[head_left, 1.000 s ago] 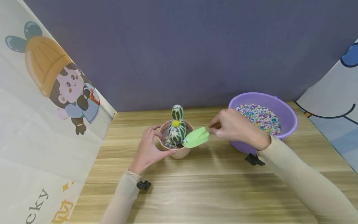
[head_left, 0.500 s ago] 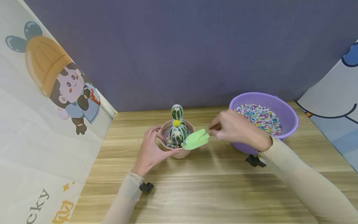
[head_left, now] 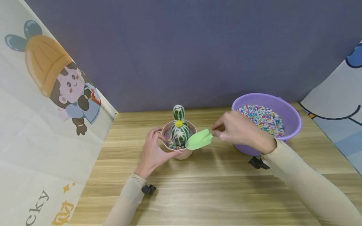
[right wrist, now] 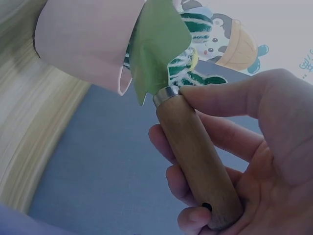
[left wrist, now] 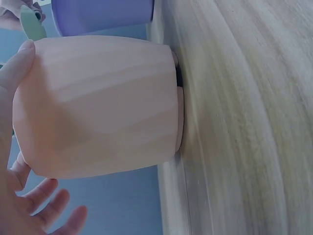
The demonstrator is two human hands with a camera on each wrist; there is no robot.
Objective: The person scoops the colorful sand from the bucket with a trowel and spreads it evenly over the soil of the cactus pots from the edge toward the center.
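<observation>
A pink flowerpot (head_left: 182, 154) stands on the table with a green-and-white striped cactus (head_left: 180, 134) in it, topped by a yellow flower (head_left: 178, 123). Colored pebbles (head_left: 171, 143) lie around the cactus base. My left hand (head_left: 154, 153) holds the pot by its rim, thumb in front and fingers at the left side; in the left wrist view some fingers hang loose below it. With my right hand (head_left: 237, 128) I grip the wooden handle (right wrist: 195, 152) of a small green trowel (head_left: 199, 139). The trowel's blade tip is over the pot's right rim, beside the cactus.
A purple tub (head_left: 292, 117) holding many colored pebbles (head_left: 263, 121) stands right of the pot, partly behind my right hand. A dark blue panel (head_left: 181, 56) rises behind the wooden table (head_left: 198, 194); a cartoon-printed sheet (head_left: 34, 141) borders the left.
The trowel dips at the rim, then lifts slightly; the pebbles at its tip are no longer seen, and more lie in the pot. My left hand and the pot shift slightly right.
</observation>
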